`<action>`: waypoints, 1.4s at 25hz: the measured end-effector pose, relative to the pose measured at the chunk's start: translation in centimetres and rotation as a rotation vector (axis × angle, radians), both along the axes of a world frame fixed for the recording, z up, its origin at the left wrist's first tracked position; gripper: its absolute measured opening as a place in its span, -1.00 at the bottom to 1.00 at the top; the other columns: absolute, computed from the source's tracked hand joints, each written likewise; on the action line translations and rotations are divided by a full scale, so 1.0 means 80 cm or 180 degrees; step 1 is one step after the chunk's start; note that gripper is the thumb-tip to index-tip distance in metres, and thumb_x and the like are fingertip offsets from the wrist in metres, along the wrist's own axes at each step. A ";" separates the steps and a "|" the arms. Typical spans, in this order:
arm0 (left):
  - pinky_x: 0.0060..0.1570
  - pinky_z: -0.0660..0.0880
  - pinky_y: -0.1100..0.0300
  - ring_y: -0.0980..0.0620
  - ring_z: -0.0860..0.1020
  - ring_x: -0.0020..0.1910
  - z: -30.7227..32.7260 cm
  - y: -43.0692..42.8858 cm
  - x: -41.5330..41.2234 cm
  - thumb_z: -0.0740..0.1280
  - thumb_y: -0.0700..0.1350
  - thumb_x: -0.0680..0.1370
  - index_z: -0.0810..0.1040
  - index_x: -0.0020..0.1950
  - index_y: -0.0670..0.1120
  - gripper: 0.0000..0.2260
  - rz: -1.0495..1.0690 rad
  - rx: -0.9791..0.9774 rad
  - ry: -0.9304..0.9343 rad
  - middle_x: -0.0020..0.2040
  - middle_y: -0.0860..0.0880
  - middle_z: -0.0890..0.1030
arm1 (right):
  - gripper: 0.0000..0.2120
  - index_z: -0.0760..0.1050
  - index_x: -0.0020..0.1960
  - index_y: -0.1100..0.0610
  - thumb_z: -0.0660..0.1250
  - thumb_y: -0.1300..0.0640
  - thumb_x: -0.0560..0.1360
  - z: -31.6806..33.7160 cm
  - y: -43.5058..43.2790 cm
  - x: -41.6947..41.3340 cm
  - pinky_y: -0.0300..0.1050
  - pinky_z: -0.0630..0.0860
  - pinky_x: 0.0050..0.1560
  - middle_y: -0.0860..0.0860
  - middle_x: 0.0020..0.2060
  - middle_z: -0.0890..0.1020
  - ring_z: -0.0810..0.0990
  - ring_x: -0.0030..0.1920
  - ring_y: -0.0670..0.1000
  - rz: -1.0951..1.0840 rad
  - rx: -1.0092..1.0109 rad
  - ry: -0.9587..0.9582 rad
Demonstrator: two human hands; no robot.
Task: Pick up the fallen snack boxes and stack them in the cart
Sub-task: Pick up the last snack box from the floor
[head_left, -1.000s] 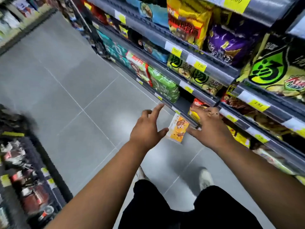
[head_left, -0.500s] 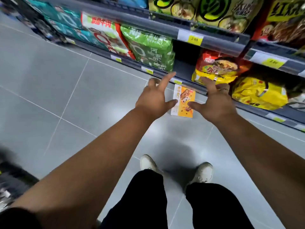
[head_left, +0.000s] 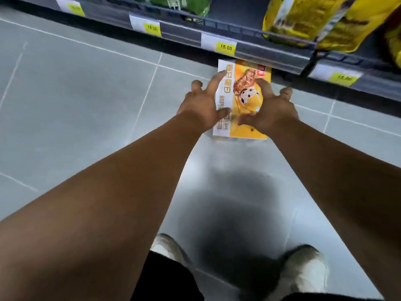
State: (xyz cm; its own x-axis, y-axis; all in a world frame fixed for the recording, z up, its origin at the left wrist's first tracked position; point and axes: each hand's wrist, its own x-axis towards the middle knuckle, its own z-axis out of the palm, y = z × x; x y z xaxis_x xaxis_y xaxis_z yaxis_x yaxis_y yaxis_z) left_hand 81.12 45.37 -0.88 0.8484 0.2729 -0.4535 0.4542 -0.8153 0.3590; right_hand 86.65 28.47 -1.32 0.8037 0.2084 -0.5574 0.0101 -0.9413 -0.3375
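both hands, left hand (head_left: 200, 107) and right hand (head_left: 271, 111), fingers spread, flank an orange snack box (head_left: 243, 98) lying flat on grey floor tiles (head_left: 86, 94) beside the bottom shelf (head_left: 249, 48); grip unclear.

Both my bare arms reach forward and down, forearms converging toward each other. My left hand (head_left: 202, 109) is spread, backs of the fingers up, index finger stretched straight ahead, the others bent at the knuckles, thumb angled inward toward my right hand. My right hand (head_left: 270, 110) mirrors it, fingers splayed and curled, thumb pointing in toward the left thumb, the two thumbs close but apart. Neither hand is closed into a grip. Below, my legs in dark shorts and my two pale shoes (head_left: 303, 270) stand apart.
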 end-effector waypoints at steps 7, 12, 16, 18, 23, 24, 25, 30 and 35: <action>0.13 0.50 0.07 -0.14 0.54 0.11 -0.135 -0.004 0.051 0.51 0.16 0.39 -0.11 0.54 0.29 -0.04 0.0069 -0.0842 0.0329 0.28 -0.15 0.44 | 0.29 -0.26 0.50 -0.34 0.65 -0.11 0.14 -0.106 0.006 0.057 0.08 0.42 0.25 0.27 0.50 -0.05 0.40 0.32 0.35 0.0289 0.0149 0.0360; 0.23 0.48 -0.10 -0.19 0.47 0.25 -0.099 -0.015 0.024 0.55 0.09 0.26 -0.12 0.52 0.30 0.06 0.0488 -0.1217 0.0552 0.33 -0.14 0.44 | 0.31 -0.23 0.51 -0.32 0.67 -0.02 0.14 -0.072 0.011 0.029 -0.04 0.47 0.05 0.21 0.47 0.00 0.47 0.25 0.31 0.0264 0.0218 0.0493; 0.24 0.46 0.03 -0.18 0.49 0.22 -0.019 -0.014 -0.031 0.47 0.16 0.15 -0.11 0.52 0.31 0.08 0.0541 -0.1184 0.0751 0.32 -0.17 0.41 | 0.34 -0.25 0.51 -0.32 0.68 -0.01 0.11 -0.001 0.013 -0.033 0.02 0.57 0.02 0.18 0.43 0.04 0.51 0.17 0.28 0.0159 0.0353 0.0712; 0.25 0.39 0.08 -0.19 0.43 0.27 0.040 -0.011 -0.068 0.50 0.13 0.23 -0.11 0.53 0.28 0.05 0.0623 -0.1162 0.0746 0.32 -0.21 0.39 | 0.35 -0.25 0.51 -0.32 0.69 -0.03 0.09 0.058 0.018 -0.065 0.11 0.54 0.16 0.18 0.44 0.02 0.49 0.21 0.29 0.0225 0.0342 0.0726; 0.24 0.32 0.11 -0.17 0.33 0.31 0.221 -0.009 -0.118 0.52 0.00 0.40 -0.10 0.57 0.13 -0.03 0.0608 -0.1201 0.0556 0.33 -0.19 0.36 | 0.35 -0.25 0.52 -0.29 0.68 -0.08 0.09 0.239 0.014 -0.108 0.01 0.45 0.24 0.19 0.44 0.02 0.46 0.27 0.25 0.0272 0.0474 0.0642; 0.22 0.31 0.13 -0.17 0.33 0.31 0.262 -0.012 -0.122 0.52 0.04 0.37 -0.10 0.58 0.12 -0.01 0.0549 -0.1186 0.0457 0.35 -0.16 0.38 | 0.35 -0.25 0.52 -0.28 0.68 -0.08 0.10 0.283 0.012 -0.112 0.00 0.45 0.23 0.19 0.44 0.03 0.46 0.27 0.24 0.0303 0.0505 0.0588; 0.21 0.30 0.15 -0.16 0.35 0.30 0.303 -0.014 -0.125 0.51 0.10 0.31 -0.10 0.58 0.11 0.03 0.0498 -0.1164 0.0330 0.37 -0.13 0.39 | 0.35 -0.26 0.52 -0.28 0.68 -0.09 0.10 0.325 0.011 -0.113 -0.01 0.46 0.22 0.18 0.44 0.03 0.47 0.25 0.23 0.0310 0.0562 0.0520; 0.25 0.46 -0.03 -0.15 0.47 0.26 0.513 -0.015 -0.157 0.40 0.31 0.14 -0.06 0.52 0.34 0.04 0.0313 -0.1305 0.0038 0.30 -0.12 0.50 | 0.31 -0.28 0.50 -0.32 0.66 -0.08 0.16 0.536 -0.007 -0.148 0.00 0.46 0.22 0.15 0.50 -0.05 0.43 0.33 0.21 0.0205 0.0652 0.0401; 0.19 0.50 0.03 -0.13 0.54 0.14 0.736 -0.036 -0.183 0.51 0.20 0.24 -0.03 0.48 0.44 -0.03 -0.0012 -0.1210 -0.0158 0.21 -0.12 0.46 | 0.29 -0.28 0.48 -0.35 0.65 -0.12 0.14 0.751 -0.038 -0.194 -0.03 0.51 0.10 0.16 0.50 -0.06 0.47 0.28 0.21 -0.0072 0.0704 0.0090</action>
State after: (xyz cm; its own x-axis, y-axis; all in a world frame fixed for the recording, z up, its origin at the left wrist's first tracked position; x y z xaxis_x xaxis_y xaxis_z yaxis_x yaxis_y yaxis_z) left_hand 66.49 42.46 57.99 0.8725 0.0901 -0.4802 0.4261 -0.6213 0.6576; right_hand 71.13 25.43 58.72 0.7943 0.3101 -0.5225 -0.0227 -0.8442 -0.5356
